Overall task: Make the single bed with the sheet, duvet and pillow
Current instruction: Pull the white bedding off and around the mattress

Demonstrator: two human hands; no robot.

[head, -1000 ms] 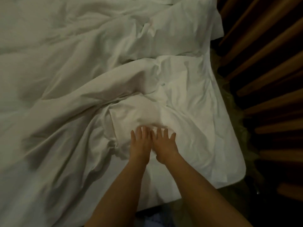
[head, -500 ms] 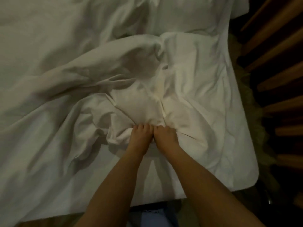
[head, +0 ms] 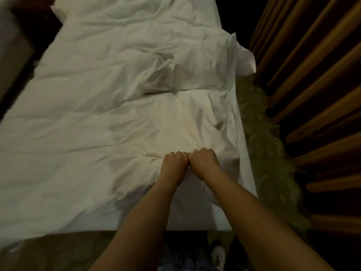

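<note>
Lower middle of the head view, the only view there is: both hands are bunched into fists side by side, knuckles touching, each gripping a fold of the white duvet [head: 136, 118]. The left hand [head: 174, 163] sits just left of the right hand [head: 205, 160], and creases fan out from under them toward the upper part of the frame, so the cloth looks taut where they've got it

The duvet itself covers most of the bed [head: 195, 218], running from the lower left up to the top centre, lumpy and rumpled, with a deep fold crossing the middle right. A corner of white fabric [head: 244, 53] flips up at the upper right edge. Can't honestly tell what's sheet and what's duvet along the right side, it's all white and the light is dim. No pillow I can pick out for sure either

Handling-wise, my guess: it's soft, floppy and bulky rather than heavy, so it'll drag and bunch instead of sliding flat. Two fists in one spot only tugs a narrow strip. I'd reckon spreading the hands wide along the near hem, or grabbing the corners, gives a more even pull. Not fragile or slippery, cotton-looking cloth grips fine

Right of the frame there's a patterned carpet [head: 263, 153] and dark wooden slats [head: 312, 85], well apart from the hands
</note>
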